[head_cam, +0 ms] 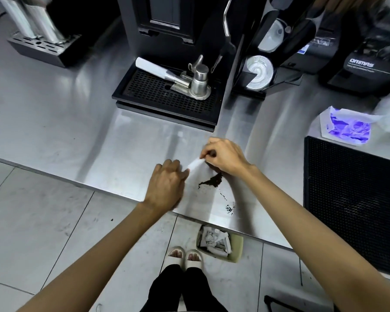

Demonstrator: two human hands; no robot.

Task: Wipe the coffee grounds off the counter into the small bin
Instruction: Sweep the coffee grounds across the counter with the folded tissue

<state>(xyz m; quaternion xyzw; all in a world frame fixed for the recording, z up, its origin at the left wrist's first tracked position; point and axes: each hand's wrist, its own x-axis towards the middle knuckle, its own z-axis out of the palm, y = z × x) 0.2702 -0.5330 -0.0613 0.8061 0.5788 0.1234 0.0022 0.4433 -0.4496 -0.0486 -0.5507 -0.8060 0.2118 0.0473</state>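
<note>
Near counter [99, 143] front edge: coffee grounds [213, 181], loose patch. Below, on floor: small bin [238, 248], set for catching. Beside grounds: white tissue [195, 163], pinched by right hand [225, 158], seemingly gripped by left hand [167, 185] too, readied for wiping.

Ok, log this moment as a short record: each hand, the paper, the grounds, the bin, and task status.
left hand: holds one end of the white paper
right hand: pinches the other end
white paper: stretched between both hands, just behind the grounds
coffee grounds: dark pile plus scattered specks near the front edge of the counter
small bin: on the floor below that edge, holding crumpled scraps
status: grounds not yet wiped off
</note>
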